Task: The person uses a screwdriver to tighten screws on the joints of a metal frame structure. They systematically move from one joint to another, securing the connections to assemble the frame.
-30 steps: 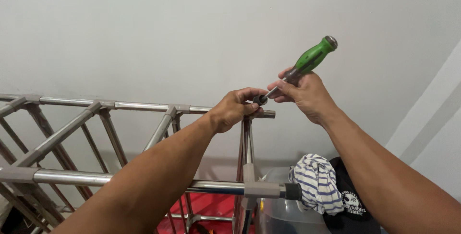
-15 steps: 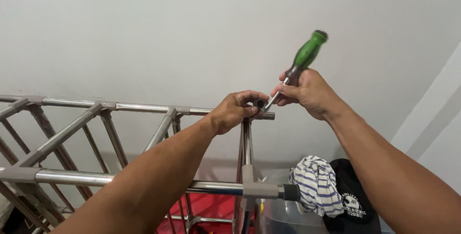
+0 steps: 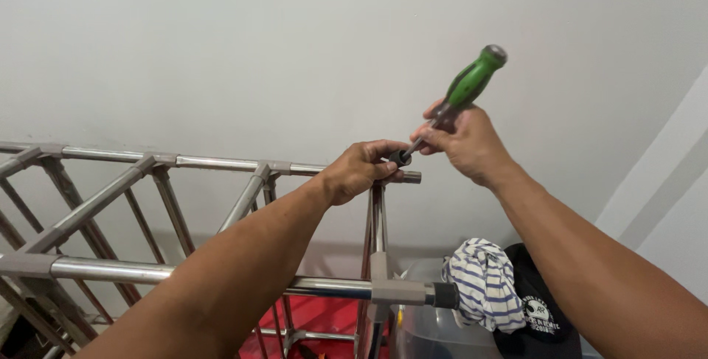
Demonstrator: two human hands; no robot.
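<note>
Left hand (image 3: 363,171) wrapped around far top corner joint of metal tube rack (image 3: 199,161), steadying it, thumb and fingers pinching small dark end cap (image 3: 400,158). Right hand (image 3: 464,145) closed around shaft of green-handled screwdriver (image 3: 472,82), tip angled down into cap, likely prying; contact point partly hidden. Striped cloth (image 3: 483,285) below rack corner, dark cap (image 3: 538,315) beside it.

Striped cloth (image 3: 483,285) right of rack (image 3: 221,164), beside cap (image 3: 542,315).
</note>
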